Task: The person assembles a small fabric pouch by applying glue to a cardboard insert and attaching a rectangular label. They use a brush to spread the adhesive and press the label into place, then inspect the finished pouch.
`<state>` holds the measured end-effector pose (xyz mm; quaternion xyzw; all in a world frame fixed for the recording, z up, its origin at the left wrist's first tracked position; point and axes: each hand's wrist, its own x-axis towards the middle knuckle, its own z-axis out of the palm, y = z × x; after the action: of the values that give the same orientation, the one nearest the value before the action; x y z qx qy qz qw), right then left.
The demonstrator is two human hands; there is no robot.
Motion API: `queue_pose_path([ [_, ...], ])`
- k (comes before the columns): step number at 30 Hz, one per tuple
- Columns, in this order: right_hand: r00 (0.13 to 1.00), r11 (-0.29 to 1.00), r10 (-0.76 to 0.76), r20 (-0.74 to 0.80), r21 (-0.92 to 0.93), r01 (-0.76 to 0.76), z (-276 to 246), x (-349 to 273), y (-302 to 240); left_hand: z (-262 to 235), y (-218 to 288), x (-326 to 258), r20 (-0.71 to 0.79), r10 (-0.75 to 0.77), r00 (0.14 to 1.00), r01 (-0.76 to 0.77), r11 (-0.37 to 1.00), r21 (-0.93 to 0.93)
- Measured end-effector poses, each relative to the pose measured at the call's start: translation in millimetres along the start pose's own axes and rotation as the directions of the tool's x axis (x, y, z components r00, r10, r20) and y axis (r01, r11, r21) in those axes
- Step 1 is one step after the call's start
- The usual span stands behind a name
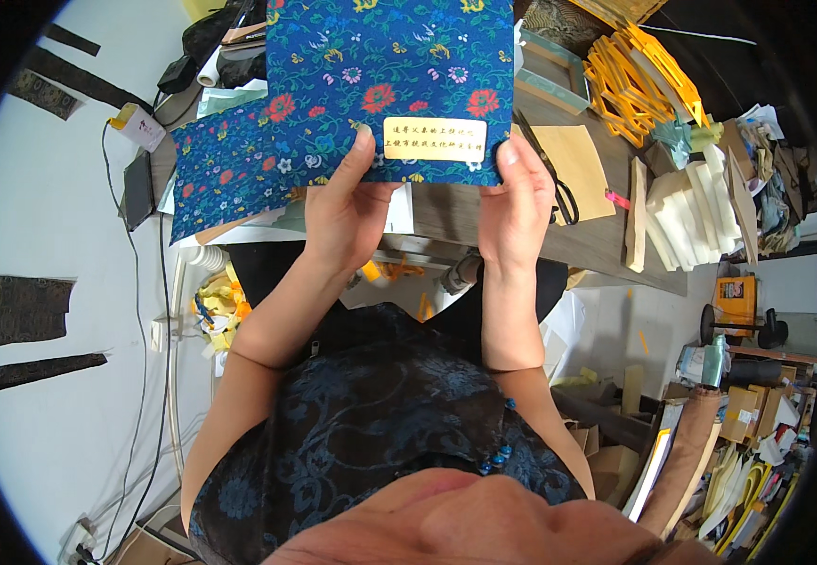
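Note:
A blue floral brocade panel (385,75) is held up over the table, its far edge cut off by the top of the picture. My left hand (344,217) grips its lower edge, thumb on the front and fingers behind. My right hand (516,202) pinches the lower right corner in the same way. Between the two thumbs a cream label (435,139) with dark writing lies on the cloth. Another piece of the same blue brocade (225,179) spreads to the left; whether it joins the panel I cannot tell.
Black scissors (564,193) lie on a tan paper sheet (580,158) on the wooden table (606,240), right of my hands. Beyond are yellow frames (630,80), a glass tray (551,75) and cream padded pieces (695,212). Cables (135,311) hang at the left wall.

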<state>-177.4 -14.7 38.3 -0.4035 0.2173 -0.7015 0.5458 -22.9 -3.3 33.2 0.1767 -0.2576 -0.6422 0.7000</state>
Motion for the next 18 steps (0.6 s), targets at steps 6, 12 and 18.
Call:
queue_pose_path([
  [6, 1.000, 1.000, 0.008, -0.027, 0.023, -0.007, 3.7, 3.6, -2.2, 2.0, -2.4, -1.5, -0.006, -0.012, 1.000, 0.012, 0.999, -0.040],
  [12, 0.999, 0.999, 0.024, -0.047, 0.035, -0.023, 1.9, 3.5, -2.9, -0.4, -5.0, -1.8, 0.026, -0.017, 1.000, 0.019, 0.997, -0.077],
  [18, 0.999, 1.000, -0.001, -0.048, 0.003, 0.001, -0.3, 5.4, -2.8, 0.1, -7.7, -1.8, 0.020, 0.001, 1.000, 0.000, 0.998, -0.056],
])
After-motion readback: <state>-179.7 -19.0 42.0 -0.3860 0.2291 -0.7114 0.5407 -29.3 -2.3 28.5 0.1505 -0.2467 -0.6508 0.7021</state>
